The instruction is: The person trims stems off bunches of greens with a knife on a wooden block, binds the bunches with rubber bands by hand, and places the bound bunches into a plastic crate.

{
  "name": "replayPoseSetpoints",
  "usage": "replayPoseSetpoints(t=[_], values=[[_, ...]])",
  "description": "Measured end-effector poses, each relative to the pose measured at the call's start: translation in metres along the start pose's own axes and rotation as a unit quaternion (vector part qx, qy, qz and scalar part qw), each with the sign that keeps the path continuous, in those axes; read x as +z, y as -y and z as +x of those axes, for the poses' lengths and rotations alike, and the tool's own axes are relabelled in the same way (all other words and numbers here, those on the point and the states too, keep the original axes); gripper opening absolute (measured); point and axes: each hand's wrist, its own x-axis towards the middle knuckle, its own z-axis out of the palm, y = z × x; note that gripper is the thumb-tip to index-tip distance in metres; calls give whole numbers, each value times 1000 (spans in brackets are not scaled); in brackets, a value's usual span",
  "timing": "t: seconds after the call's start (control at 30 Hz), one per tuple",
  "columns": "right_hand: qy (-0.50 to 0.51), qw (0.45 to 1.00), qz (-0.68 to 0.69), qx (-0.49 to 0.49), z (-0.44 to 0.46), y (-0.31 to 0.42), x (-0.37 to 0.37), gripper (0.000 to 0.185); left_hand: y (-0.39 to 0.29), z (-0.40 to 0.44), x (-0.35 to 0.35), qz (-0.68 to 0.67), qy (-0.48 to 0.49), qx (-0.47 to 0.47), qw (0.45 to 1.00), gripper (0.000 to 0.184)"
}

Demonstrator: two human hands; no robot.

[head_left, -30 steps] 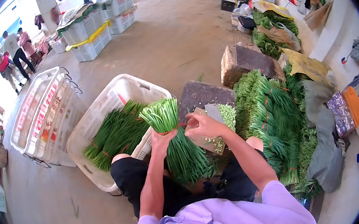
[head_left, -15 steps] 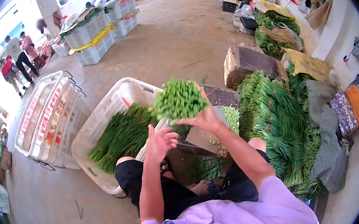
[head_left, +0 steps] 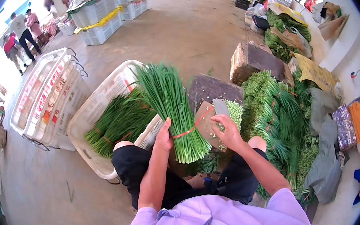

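Observation:
My left hand [head_left: 163,135] is closed round the side of a bunch of green chives [head_left: 167,100]. The bunch stands tilted above my lap, its leaf tips pointing away and its pale cut ends toward me. Across its lower part runs a red tie [head_left: 184,133], whose far end sticks out to the right over the board. My right hand [head_left: 228,132] is just right of the bunch, fingers curled, thumb and forefinger apart, with nothing visible between them. Near it are a brown board [head_left: 206,117], a grey metal blade [head_left: 220,107] and pale chopped stem ends [head_left: 234,111].
A white crate [head_left: 78,144] with tied chives [head_left: 117,128] stands at my left, beside stacked white crates [head_left: 50,100]. Piled chive bunches [head_left: 285,118] lie at my right. A dark block [head_left: 256,61] is ahead. Several people stand at the far left.
The bunch has turned from cut ends up to leaves up and passed from my right hand to my left. A red tie now crosses it. My right hand has moved right and down.

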Motion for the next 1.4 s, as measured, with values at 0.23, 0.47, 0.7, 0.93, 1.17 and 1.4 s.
replayPoseSetpoints(t=[0.23,0.47,0.7,0.93,1.17,1.4], values=[[-2,934,287,214,30,38,26,17,6,1,14,52,68,17,996,73],[18,963,168,209,46,50,52,21,13,10,-12,72,27,45,996,64],[5,928,331,169,26,40,65,6,10,15,-8,75,-19,73,994,57],[531,743,372,167,24,60,6,12,9,18,-14,52,-16,76,996,57],[33,844,421,331,61,13,30,14,16,12,-30,26,-9,76,997,60],[59,807,485,333,41,4,55,14,18,10,-42,45,27,73,996,68]])
